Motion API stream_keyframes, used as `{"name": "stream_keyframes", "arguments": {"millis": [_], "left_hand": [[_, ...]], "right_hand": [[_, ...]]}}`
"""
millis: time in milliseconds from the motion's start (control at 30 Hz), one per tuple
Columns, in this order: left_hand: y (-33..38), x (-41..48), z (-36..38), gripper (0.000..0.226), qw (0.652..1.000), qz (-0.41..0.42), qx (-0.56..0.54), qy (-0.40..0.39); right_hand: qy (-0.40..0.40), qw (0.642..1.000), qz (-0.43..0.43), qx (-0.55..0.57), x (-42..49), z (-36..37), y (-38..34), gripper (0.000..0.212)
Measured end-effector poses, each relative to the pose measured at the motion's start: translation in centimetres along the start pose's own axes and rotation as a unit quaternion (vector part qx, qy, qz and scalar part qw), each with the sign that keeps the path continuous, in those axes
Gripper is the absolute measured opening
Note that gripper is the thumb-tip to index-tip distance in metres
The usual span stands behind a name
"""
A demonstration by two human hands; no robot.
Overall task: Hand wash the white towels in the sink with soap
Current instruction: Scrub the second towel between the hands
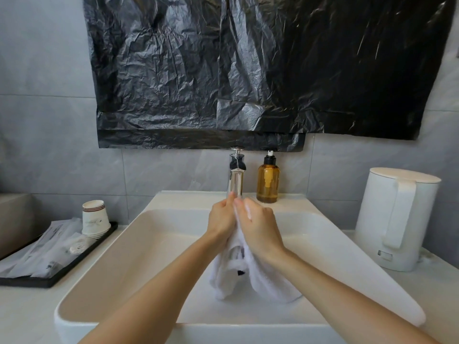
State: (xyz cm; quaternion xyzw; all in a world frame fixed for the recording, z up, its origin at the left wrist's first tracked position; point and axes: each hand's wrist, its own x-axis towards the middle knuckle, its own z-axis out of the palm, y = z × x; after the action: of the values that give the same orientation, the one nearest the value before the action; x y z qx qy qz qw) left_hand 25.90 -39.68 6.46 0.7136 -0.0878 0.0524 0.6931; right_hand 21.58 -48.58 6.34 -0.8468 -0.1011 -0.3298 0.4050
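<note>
Head view: towel [268, 276] in white sink [154, 249], grey tiled wall [62, 157].

Counter [24, 311] holds sink [248, 330], black tray [24, 281] left, white kettle [397, 219] right

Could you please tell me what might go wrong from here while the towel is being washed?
1. The left hand and right hand grip the white towel right in front of the faucet; a hard rub could knock knuckles against it or tip the amber soap bottle beside it.
2. Splashes may reach the white kettle standing beside the sink.
</note>
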Motion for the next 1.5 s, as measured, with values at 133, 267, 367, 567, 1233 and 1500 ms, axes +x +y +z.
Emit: {"name": "stream_keyframes", "arguments": {"millis": [133,267,367,567,1233,1500], "left_hand": [[0.0,-0.5,0.3,0.055,0.998,-0.022,-0.016,-0.050],[0.3,-0.4,0.7,0.049,0.999,-0.030,-0.019,-0.020],[0.5,-0.9,0.6,0.049,0.996,-0.060,-0.053,-0.049],[0.9,-1.0,0.7,0.048,0.995,-0.030,-0.075,-0.050],[1.6,-1.2,0.5,0.045,0.985,-0.061,-0.127,-0.100],[1.8,-0.9,0.2,0.044,0.988,-0.061,-0.115,-0.082]], "right_hand": [[0.045,0.990,0.132,0.003,2.4,-0.5,0.7,0.040],[0.013,1.000,-0.005,-0.019,0.3,-0.7,0.1,0.038],[0.036,0.997,0.073,0.004,1.8,-0.6,0.9,0.042],[0.037,0.999,0.013,0.020,0.7,-0.5,0.6,0.041],[0.096,0.993,0.025,0.071,1.8,-0.3,1.2,0.043],[0.096,0.994,-0.049,0.029,1.6,-0.1,1.1,0.044]]}}
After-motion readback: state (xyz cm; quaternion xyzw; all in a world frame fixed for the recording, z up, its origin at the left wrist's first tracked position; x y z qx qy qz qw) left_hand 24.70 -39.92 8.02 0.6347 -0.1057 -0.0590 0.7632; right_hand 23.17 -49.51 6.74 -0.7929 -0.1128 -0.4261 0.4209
